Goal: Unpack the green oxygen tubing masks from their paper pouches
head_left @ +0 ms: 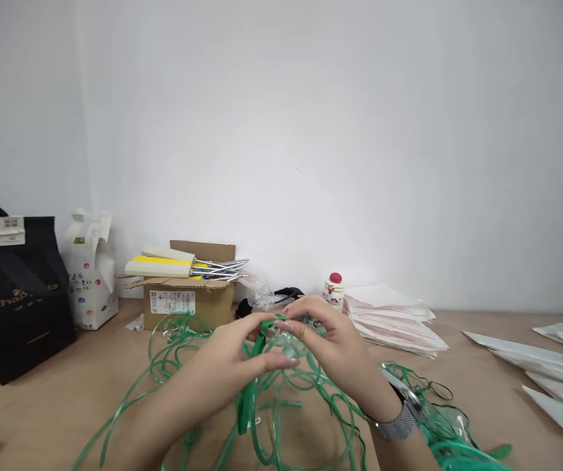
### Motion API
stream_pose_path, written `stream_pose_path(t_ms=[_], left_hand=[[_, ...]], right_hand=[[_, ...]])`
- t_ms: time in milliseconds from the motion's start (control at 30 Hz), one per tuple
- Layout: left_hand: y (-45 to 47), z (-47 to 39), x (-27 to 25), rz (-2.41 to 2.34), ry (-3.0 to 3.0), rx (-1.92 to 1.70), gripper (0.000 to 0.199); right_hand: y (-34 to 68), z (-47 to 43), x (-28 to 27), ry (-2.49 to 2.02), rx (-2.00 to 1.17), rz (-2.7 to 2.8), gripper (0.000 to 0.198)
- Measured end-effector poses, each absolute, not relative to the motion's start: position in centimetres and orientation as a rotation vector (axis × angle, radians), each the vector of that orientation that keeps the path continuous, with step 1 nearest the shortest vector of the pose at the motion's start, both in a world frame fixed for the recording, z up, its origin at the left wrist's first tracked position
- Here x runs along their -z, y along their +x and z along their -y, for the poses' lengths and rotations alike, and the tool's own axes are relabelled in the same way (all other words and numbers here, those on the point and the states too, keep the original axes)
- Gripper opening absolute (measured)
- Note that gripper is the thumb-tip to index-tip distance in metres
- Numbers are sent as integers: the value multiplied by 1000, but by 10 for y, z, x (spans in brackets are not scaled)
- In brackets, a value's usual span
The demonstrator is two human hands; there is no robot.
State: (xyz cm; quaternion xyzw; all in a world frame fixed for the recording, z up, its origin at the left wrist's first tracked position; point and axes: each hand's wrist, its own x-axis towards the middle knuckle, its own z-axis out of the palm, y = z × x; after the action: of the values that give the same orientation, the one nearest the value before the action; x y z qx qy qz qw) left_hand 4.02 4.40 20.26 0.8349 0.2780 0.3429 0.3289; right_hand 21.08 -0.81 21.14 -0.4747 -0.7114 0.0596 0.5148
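Observation:
At the middle of the table, both my hands hold a clear green-tinted oxygen mask (289,345) above a tangle of green tubing (275,425). My left hand (249,347) grips its left side, thumb below and fingers on top. Against its top right edge, the fingers of my right hand (325,333) are pinched near a green strap. Another stretch of flat green strap (246,399) hangs down under the mask. My fingers cover part of the mask. A watch with a metal mesh band (402,422) is on my right wrist.
More green tubing and clear masks (453,425) lie at the right. Behind stand a cardboard box (207,304) with long-handled metal tools, a red-topped bottle (334,291) and stacked paper pouches (394,320). White pouches (546,360) lie far right; a black bag (21,307) stands left.

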Motion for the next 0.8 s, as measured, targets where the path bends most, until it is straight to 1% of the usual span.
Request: stream_pose_path(t_ms=[133, 267, 367, 467, 600, 800], left_hand=[[48, -55, -195, -764, 2134, -918, 32], [48, -58, -196, -779, 2037, -931, 18], [46, -57, -198, -836, 2079, -993, 17], [45, -58, -198, -818, 2114, -1066, 18], [44, -58, -198, -823, 2132, -1124, 24], [42, -49, -204, -661, 2120, -1018, 13]], right_hand=[[204, -2, -204, -1088, -283, 1586, 18], [198, -8, -199, -1012, -553, 1305, 25], [195, -11, -198, -945, -656, 1185, 26], [195, -11, -199, -971, -689, 1174, 28], [196, -9, -201, -976, -722, 1192, 30], [195, -4, -204, -947, -799, 1207, 26]])
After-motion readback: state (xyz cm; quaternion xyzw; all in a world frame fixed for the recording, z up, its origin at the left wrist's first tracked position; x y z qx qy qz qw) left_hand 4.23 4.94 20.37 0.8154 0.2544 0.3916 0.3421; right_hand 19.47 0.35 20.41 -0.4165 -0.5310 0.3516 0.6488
